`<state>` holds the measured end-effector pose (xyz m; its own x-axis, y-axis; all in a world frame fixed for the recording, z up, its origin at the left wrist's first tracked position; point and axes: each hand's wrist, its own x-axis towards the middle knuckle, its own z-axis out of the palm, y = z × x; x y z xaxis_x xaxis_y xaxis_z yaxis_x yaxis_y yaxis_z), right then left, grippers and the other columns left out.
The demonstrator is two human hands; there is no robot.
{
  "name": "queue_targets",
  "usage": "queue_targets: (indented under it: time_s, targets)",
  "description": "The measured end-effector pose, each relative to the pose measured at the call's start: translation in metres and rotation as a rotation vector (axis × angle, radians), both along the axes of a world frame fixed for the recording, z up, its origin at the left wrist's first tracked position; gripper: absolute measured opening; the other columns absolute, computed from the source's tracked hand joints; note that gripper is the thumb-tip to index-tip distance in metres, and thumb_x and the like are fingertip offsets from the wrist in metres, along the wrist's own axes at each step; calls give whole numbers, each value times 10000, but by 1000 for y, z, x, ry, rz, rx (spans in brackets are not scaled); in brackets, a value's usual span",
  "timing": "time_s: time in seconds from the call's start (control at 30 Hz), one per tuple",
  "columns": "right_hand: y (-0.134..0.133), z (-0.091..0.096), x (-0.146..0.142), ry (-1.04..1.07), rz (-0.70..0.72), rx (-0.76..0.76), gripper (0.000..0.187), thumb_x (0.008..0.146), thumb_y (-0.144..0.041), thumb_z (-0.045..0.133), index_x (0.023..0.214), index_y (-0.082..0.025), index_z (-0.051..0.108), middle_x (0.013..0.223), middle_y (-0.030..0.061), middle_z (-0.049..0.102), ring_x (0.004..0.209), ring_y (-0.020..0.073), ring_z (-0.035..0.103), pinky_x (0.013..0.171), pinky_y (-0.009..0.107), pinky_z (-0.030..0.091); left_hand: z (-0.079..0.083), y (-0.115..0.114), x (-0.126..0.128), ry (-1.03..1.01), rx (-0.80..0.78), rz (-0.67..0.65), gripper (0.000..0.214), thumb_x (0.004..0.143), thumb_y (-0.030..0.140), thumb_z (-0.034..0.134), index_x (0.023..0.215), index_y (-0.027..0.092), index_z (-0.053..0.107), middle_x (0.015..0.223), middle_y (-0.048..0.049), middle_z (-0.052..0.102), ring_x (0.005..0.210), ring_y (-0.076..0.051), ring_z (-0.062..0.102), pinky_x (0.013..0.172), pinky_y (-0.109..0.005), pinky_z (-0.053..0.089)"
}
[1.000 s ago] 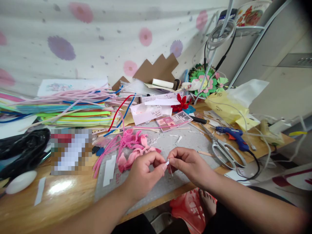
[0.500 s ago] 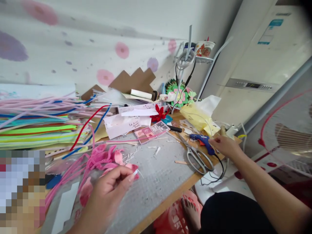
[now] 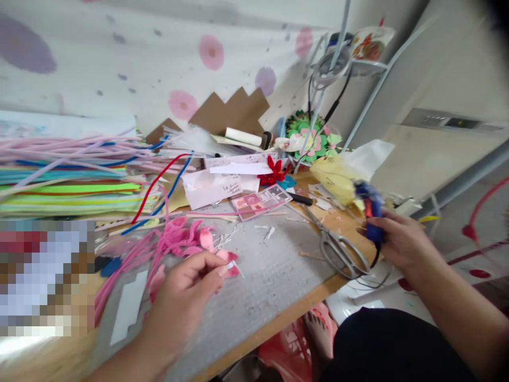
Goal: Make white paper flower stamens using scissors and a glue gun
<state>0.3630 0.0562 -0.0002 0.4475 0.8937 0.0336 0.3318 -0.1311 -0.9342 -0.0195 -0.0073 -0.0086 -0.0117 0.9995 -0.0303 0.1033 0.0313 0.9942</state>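
Note:
My left hand (image 3: pixel 191 289) is closed in a pinch over the grey mat, holding a small white strip (image 3: pixel 231 265) between thumb and forefinger. Right at the fingertips is a pink petal piece (image 3: pixel 228 255); I cannot tell whether it is held too or lies behind them. Around the handle of a blue hot glue gun (image 3: pixel 373 212) my right hand (image 3: pixel 403 241) is closed, above the table's right edge. Pink pipe-cleaner petals (image 3: pixel 178 236) with long stems lie beyond my left hand. Large scissors (image 3: pixel 338 249) rest to the left of my right hand.
Bundles of coloured pipe cleaners (image 3: pixel 71 180) fill the back left. Behind the mat (image 3: pixel 278 265) lie a pink palette (image 3: pixel 260 201), a red flower (image 3: pixel 274 171) and white paper boxes (image 3: pixel 214 187). A yellow packet (image 3: pixel 336 178) and a wire rack (image 3: pixel 369 66) stand back right.
My right hand has picked up the glue gun from the table and raised it. The left hand keeps its pinch. The view has shifted, so things appear further right and higher.

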Motion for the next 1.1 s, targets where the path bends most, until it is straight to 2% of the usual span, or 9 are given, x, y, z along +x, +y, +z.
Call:
queue_targets:
  time_s: [0.1, 0.17, 0.27, 0.37, 0.47, 0.57, 0.67, 0.83, 1.1]
  targets:
    - [-23, 11, -47, 430, 179, 121, 257, 562, -230, 697, 796, -267, 597, 673, -15, 618, 614, 169, 605, 649, 320, 550, 2, 1, 3, -38, 2, 8, 129, 761, 274, 596, 660, 200, 622, 549, 47, 510, 561, -110, 437, 550, -235, 345]
    - [-37, 12, -77, 537, 340, 28, 220, 529, -222, 758, 724, -226, 657, 609, -2, 627, 571, 160, 609, 631, 295, 558, 1, 2, 4, -61, 3, 21, 122, 761, 249, 595, 653, 195, 613, 560, 49, 512, 561, -105, 435, 551, -235, 340]
    - [-55, 1, -110, 440, 534, -121, 188, 557, -306, 803, 646, -188, 688, 598, 34, 659, 590, 180, 641, 578, 265, 553, 1, 2, 4, -89, 8, 28, 122, 768, 228, 590, 654, 189, 610, 565, 50, 513, 562, -100, 433, 552, -236, 335]
    - [-67, -16, -126, 207, 537, -125, 296, 566, -356, 817, 790, -201, 701, 760, 59, 711, 699, 227, 666, 655, 319, 572, 1, 0, 3, -104, 8, 32, 116, 765, 220, 593, 660, 181, 623, 562, 49, 511, 553, -95, 421, 537, -235, 318]
    - [-74, -27, -135, 7, 430, -35, 494, 573, -412, 803, 1004, -225, 648, 1021, 83, 693, 919, 292, 651, 820, 392, 551, 3, -1, 3, -117, 15, 29, 107, 757, 217, 595, 667, 179, 639, 540, 51, 502, 537, -90, 414, 520, -231, 306]
    - [-75, -31, -138, -83, 431, 5, 532, 615, -464, 761, 1068, -224, 617, 1107, 99, 665, 1007, 317, 624, 894, 424, 520, 5, -1, 4, -132, 15, 31, 91, 741, 213, 601, 679, 180, 658, 520, 52, 503, 524, -90, 419, 513, -226, 314]
    - [-73, -28, -139, -130, 476, 22, 499, 653, -450, 738, 1086, -234, 614, 1061, 90, 684, 958, 306, 648, 842, 398, 553, 6, -2, 5, -142, 15, 39, 78, 718, 208, 614, 676, 177, 672, 523, 49, 509, 513, -86, 413, 498, -220, 313]
    - [-69, -17, -139, -183, 590, 43, 307, 695, -380, 717, 965, -247, 659, 916, 41, 704, 807, 253, 674, 681, 322, 587, 7, -3, 4, -176, 12, 27, 52, 682, 174, 633, 668, 171, 683, 540, 44, 531, 511, -77, 414, 484, -206, 302]
    - [-68, -10, -137, -148, 642, -34, 242, 714, -368, 697, 906, -229, 647, 873, 28, 709, 758, 220, 668, 689, 313, 576, 4, -3, 4, -224, 2, -4, 102, 690, 171, 651, 733, 199, 739, 589, 22, 588, 526, -77, 437, 500, -206, 317]
